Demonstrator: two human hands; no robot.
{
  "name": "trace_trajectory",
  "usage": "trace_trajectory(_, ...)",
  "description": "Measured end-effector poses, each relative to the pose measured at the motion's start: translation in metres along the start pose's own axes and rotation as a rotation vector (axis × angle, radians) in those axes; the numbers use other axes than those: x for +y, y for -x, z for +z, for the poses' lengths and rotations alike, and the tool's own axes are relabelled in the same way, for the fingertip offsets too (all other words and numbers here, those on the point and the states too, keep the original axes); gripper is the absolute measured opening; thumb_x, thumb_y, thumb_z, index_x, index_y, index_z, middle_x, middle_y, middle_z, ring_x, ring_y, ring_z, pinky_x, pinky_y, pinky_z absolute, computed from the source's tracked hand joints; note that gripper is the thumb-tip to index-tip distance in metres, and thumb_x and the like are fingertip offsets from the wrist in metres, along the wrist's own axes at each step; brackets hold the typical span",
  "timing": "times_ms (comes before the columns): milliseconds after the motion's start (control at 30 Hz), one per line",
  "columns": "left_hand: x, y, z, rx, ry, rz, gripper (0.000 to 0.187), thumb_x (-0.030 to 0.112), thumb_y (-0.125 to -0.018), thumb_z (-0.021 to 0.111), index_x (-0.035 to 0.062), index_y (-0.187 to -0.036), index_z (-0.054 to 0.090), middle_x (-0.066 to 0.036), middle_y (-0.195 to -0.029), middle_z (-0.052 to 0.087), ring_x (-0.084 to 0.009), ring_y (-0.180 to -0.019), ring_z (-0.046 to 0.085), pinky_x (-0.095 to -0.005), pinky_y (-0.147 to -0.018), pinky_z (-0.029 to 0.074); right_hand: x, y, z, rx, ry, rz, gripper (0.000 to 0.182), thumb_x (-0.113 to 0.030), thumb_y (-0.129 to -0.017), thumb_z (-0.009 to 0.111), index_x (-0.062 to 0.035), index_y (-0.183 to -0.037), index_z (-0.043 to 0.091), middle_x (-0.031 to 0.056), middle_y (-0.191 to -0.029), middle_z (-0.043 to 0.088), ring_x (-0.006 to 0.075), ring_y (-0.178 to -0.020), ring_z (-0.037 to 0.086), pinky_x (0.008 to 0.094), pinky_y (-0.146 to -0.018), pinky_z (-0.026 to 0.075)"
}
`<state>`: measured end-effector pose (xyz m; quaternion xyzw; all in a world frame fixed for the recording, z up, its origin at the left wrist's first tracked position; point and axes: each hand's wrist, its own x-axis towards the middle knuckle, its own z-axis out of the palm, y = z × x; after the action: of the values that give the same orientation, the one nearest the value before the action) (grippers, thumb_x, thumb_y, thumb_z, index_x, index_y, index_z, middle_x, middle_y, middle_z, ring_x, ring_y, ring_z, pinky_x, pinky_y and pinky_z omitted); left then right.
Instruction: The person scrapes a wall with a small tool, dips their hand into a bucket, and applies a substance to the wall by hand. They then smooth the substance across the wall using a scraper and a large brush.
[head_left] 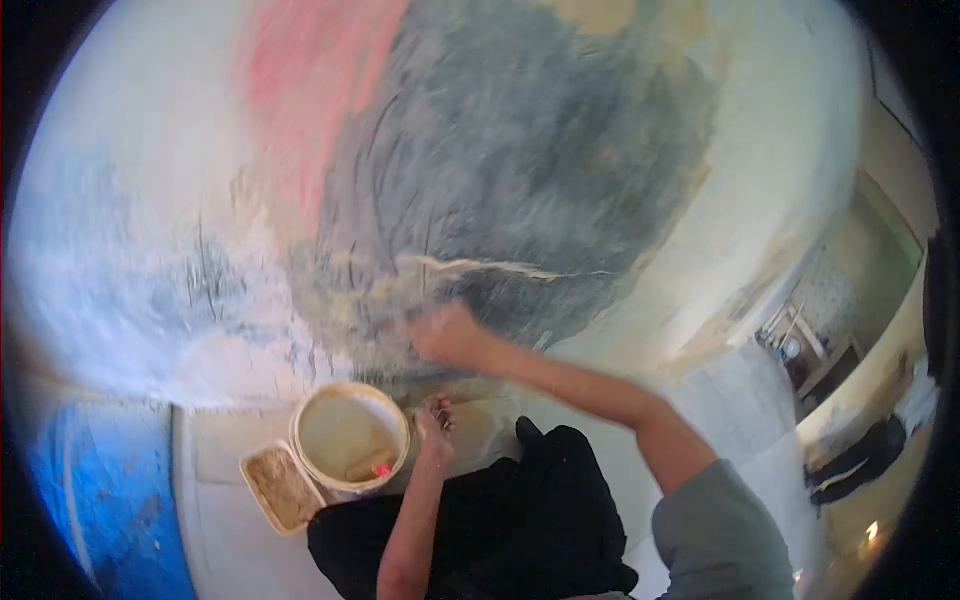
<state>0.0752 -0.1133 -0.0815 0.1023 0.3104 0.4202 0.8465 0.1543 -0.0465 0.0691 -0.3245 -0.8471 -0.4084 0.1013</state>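
Note:
My right hand (447,336) is raised against the lower part of a large painted wall (530,150), at the edge of its dark grey patch. Motion blurs it; the fingers look closed, and a faint dark shape at their left cannot be made out. Lower down, my left hand (437,422) hovers just right of a round bucket (300,440), its fingers curled around something too small to name. Cloudy liquid fills the bucket, with a tan block-like piece (362,470) with a red end in it.
A shallow rectangular tub (250,480) with brown residue stands left of the bucket. Blue sheeting (110,490) covers the floor at far left. Another person (880,445) is at the far right, near a wooden stand (800,340) with items on it.

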Motion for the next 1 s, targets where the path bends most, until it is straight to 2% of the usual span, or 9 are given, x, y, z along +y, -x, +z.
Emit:
trace_trajectory(33, 0.001, 0.000, -0.001, -0.015, -0.031, 0.013, 0.018, 0.027, -0.085, 0.043, 0.0109, -0.087, 0.052, 0.000, -0.075, 0.049, -0.0088, -0.054, 0.041, -0.0231, -0.047, 0.031, -0.033, 0.019, -0.020, -0.157, 0.039, 0.140, 0.044, -0.017, -0.066, 0.057, -0.0174, -0.110, 0.057, -0.0018, -0.055, 0.050, 0.0131, -0.046, 0.052, 0.0323, -0.040, 0.041)
trace_trajectory(67, 0.001, -0.005, -0.005, -0.017, -0.060, 0.034, 0.018, 0.027, -0.085, 0.042, 0.0110, -0.086, 0.052, 0.000, -0.073, 0.048, -0.0088, -0.053, 0.041, -0.0232, -0.047, 0.031, -0.053, 0.045, -0.012, -0.084, -0.106, 0.262, 0.036, -0.018, -0.071, 0.059, -0.0207, -0.107, 0.059, 0.0010, -0.061, 0.057, 0.0155, -0.051, 0.057, 0.0324, -0.044, 0.044)
trace_trajectory(200, -0.002, -0.013, -0.018, -0.093, -0.321, 0.116, 0.024, 0.029, -0.085, 0.042, 0.0097, -0.093, 0.054, -0.001, -0.072, 0.053, -0.0098, -0.054, 0.045, -0.0225, -0.049, 0.035, -0.116, 0.119, -0.021, -0.074, -0.497, 0.845, 0.023, -0.020, -0.079, 0.060, -0.0133, -0.101, 0.065, 0.0098, -0.060, 0.060, 0.0193, -0.051, 0.056, 0.0312, -0.045, 0.041)
trace_trajectory(333, -0.010, 0.003, -0.006, -0.102, -0.754, 0.108, 0.029, 0.029, -0.083, 0.050, 0.0074, -0.102, 0.056, -0.004, -0.078, 0.060, -0.0104, -0.058, 0.053, -0.0233, -0.051, 0.041, -0.126, 0.162, -0.004, 0.147, -0.984, 1.453, 0.020, -0.021, -0.081, 0.061, -0.0062, -0.092, 0.068, 0.0036, -0.053, 0.054, 0.0081, -0.048, 0.046, 0.0241, -0.046, 0.036)
trace_trajectory(433, -0.011, 0.020, 0.008, -0.253, -0.925, 0.295, 0.028, 0.022, -0.079, 0.059, 0.0060, -0.101, 0.056, -0.004, -0.079, 0.061, -0.0096, -0.057, 0.054, -0.0234, -0.047, 0.041, -0.101, 0.157, -0.024, 0.104, -1.339, 1.629, 0.022, -0.026, -0.082, 0.063, -0.0049, -0.086, 0.068, 0.0023, -0.068, 0.061, 0.0118, -0.054, 0.053, 0.0258, -0.050, 0.040)
trace_trajectory(567, -0.012, -0.001, -0.013, -0.330, -1.020, 0.293, 0.030, 0.019, -0.077, 0.068, 0.0041, -0.100, 0.056, -0.005, -0.076, 0.062, -0.0105, -0.056, 0.054, -0.0243, -0.046, 0.042, -0.108, 0.166, -0.016, 0.106, -1.736, 1.729, 0.023, -0.028, -0.081, 0.063, -0.0060, -0.087, 0.066, -0.0045, -0.062, 0.052, 0.0042, -0.049, 0.038, 0.0200, -0.045, 0.028)
trace_trajectory(733, -0.008, -0.008, -0.020, -0.223, -1.072, 0.337, 0.021, 0.016, -0.076, 0.066, 0.0049, -0.091, 0.058, -0.004, -0.074, 0.061, -0.0079, -0.055, 0.053, -0.0204, -0.044, 0.041, -0.109, 0.155, -0.022, -0.079, -1.731, 1.685, 0.024, -0.029, -0.080, 0.064, -0.0080, -0.092, 0.062, -0.0010, -0.072, 0.058, 0.0073, -0.064, 0.053, 0.0220, -0.057, 0.040)
trace_trajectory(833, -0.012, -0.006, -0.023, -0.178, -1.167, 0.399, 0.020, 0.016, -0.075, 0.067, 0.0064, -0.090, 0.059, -0.003, -0.075, 0.061, -0.0087, -0.062, 0.056, -0.0208, -0.048, 0.043, -0.113, 0.167, -0.011, 0.081, -1.769, 1.652, 0.024, -0.028, -0.078, 0.068, -0.0083, -0.090, 0.061, 0.0005, -0.076, 0.061, 0.0109, -0.071, 0.058, 0.0259, -0.063, 0.045)
trace_trajectory(1000, -0.014, 0.006, -0.020, -0.161, -0.952, 0.378, 0.031, 0.016, -0.073, 0.072, 0.0022, -0.097, 0.059, -0.005, -0.081, 0.061, -0.0115, -0.071, 0.058, -0.0231, -0.059, 0.049, -0.117, 0.176, 0.015, 0.035, -1.721, 1.608, 0.025, -0.023, -0.074, 0.072, -0.0057, -0.086, 0.059, 0.0028, -0.078, 0.062, 0.0127, -0.073, 0.060, 0.0263, -0.062, 0.048)
